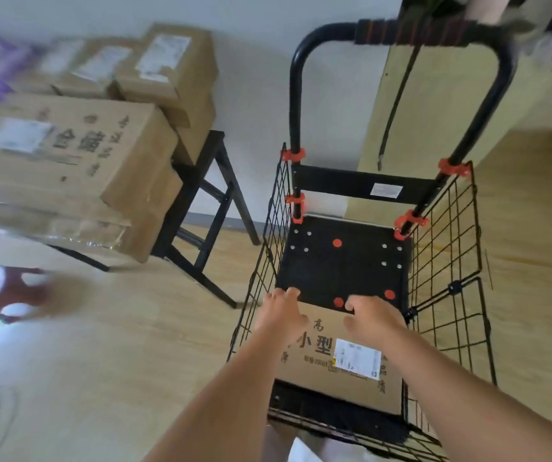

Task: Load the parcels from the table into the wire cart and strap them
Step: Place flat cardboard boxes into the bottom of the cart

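A flat cardboard parcel (327, 368) with a white label and black printed characters lies tilted in the near half of the black wire cart (447, 261). My left hand (281, 315) grips the parcel's far left corner. My right hand (372, 316) grips its far edge, fingers curled over it. The cart's black floor plate (344, 261) with red dots is bare beyond the parcel. Several more brown parcels (74, 148) are stacked on a black-legged table (208, 195) at the left.
The cart's black handle (411, 31) with a foam grip rises at the far end. A dark strap (397, 95) hangs behind it against a pale board. A red-and-white stool (8, 291) stands on the wooden floor at the left. Thin cable lies at bottom left.
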Demonstrator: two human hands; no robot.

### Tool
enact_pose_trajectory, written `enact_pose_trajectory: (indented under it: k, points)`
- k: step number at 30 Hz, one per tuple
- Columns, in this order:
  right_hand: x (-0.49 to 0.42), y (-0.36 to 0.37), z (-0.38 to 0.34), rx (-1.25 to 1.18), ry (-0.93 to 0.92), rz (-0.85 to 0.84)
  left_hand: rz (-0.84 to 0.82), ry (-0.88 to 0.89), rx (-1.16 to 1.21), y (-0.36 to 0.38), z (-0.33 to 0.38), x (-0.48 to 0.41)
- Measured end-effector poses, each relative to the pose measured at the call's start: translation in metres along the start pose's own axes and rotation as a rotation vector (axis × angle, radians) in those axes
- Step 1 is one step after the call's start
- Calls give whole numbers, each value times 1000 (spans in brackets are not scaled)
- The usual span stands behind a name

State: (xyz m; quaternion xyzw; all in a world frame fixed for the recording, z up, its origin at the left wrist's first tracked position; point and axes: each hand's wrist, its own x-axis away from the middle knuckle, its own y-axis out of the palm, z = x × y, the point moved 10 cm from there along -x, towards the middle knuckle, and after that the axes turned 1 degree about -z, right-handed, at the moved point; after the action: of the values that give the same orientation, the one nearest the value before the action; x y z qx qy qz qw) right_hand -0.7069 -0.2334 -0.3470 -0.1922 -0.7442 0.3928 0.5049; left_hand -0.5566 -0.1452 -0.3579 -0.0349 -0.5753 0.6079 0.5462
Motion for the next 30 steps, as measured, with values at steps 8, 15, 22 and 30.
enact_pose_trajectory:
  k: [8, 15, 22, 30]
  points:
    - [21, -42, -66, 45, -45, 94, 279, 109, 61, -78, -13, 31]
    - [53, -23, -169, 116, -99, 44, 329, 111, 77, -122, -98, 65]
    - [87, 6, -286, 166, -207, 89, 384, 16, 229, -156, -227, 103]
    - [110, 33, -409, 43, -232, 153, 455, -53, 275, -195, -344, 137]
